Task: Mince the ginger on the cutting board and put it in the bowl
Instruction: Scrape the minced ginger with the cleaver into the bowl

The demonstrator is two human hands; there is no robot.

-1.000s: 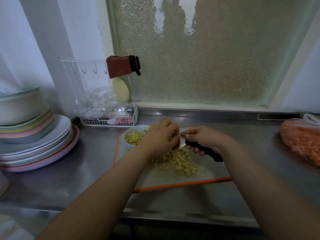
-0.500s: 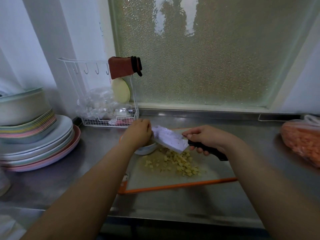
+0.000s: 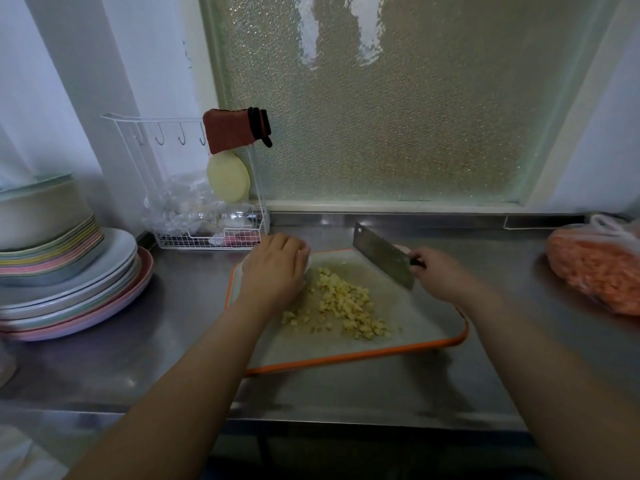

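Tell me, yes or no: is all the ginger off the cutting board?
No: a pile of chopped ginger lies on the cutting board, between the two hands.

Both forearms are bare to the frame edge, and the hands wear no gloves.

ginger lies mid-board; bowl at its far left corner, plates left, rack behind, bag right.
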